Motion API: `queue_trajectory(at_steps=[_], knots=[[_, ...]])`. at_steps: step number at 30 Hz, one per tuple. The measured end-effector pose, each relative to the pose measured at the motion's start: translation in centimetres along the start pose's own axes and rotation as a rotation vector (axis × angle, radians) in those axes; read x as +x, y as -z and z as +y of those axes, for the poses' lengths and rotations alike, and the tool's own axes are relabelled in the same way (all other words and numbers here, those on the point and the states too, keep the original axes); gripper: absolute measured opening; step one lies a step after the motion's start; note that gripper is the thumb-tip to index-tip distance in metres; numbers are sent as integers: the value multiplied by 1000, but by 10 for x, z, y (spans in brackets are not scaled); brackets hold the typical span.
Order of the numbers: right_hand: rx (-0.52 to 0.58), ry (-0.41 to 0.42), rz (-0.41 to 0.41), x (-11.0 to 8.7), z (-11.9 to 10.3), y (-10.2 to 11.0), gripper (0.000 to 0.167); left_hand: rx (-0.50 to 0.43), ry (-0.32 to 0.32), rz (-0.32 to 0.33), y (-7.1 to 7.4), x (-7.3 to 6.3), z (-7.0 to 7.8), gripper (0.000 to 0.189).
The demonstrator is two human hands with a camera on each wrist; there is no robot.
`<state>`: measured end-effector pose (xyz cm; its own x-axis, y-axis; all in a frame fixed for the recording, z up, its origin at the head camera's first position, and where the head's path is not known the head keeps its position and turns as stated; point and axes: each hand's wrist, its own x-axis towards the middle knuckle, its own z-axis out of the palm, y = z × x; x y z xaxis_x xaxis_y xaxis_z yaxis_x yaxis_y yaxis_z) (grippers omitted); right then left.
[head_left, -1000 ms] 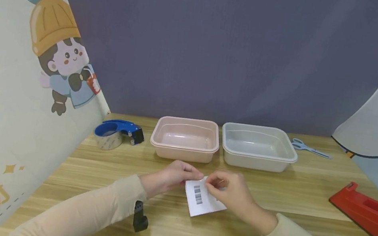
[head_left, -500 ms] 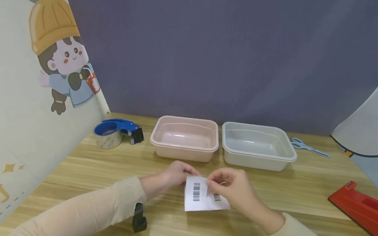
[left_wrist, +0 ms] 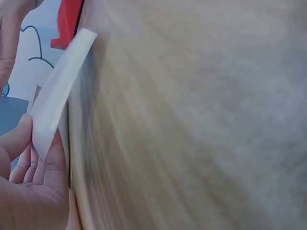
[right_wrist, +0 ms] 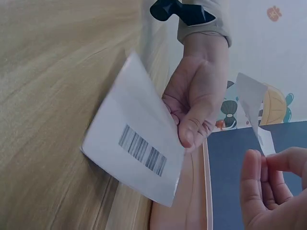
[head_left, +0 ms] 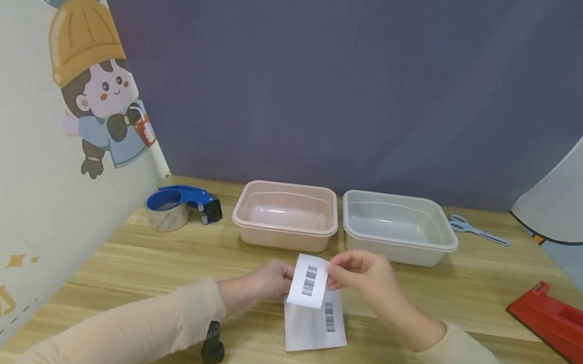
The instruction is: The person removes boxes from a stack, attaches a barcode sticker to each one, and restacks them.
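Observation:
A white barcode label hangs from my right hand, pinched at its right edge between thumb and fingertips. In the right wrist view this label looks bent and stands apart from the sheet. My left hand grips a white label sheet by its far left edge, thumb on top. Another printed barcode shows on that sheet in the right wrist view. From the left wrist the sheet appears nearly edge-on between thumb and fingers. The label partly covers the sheet and left fingertips in the head view.
Behind the hands stand a pink bin and a white bin. A blue tape dispenser with clear tape is at the left. Light blue scissors lie at the back right, and a red tape dispenser sits at the right.
One barcode label has come up off the sheet in my right hand, which has moved slightly right and up. The sheet, still in my left hand, sits a little lower.

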<state>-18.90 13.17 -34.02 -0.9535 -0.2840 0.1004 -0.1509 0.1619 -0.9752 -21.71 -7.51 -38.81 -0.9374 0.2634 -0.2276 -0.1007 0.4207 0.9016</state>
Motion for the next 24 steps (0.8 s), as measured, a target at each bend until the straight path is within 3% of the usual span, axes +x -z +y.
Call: queue_trajectory(at_steps=[5, 9, 16, 18, 24], knots=[[30, -32, 29, 2, 0, 3, 24, 47, -37, -27, -3, -4, -2, 16], [74, -37, 48, 4, -1, 5, 24, 46, -97, -67, 0, -7, -2, 24], [109, -65, 100, 9, 2, 7, 22, -118, -164, -177, 4, -15, 4, 34], [108, -74, 119, 11, 3, 7, 21, -152, -163, -182, 5, -17, 6, 34], [125, -77, 152, 14, 5, 5, 19, -393, -112, -156, 4, -19, 11, 39]])
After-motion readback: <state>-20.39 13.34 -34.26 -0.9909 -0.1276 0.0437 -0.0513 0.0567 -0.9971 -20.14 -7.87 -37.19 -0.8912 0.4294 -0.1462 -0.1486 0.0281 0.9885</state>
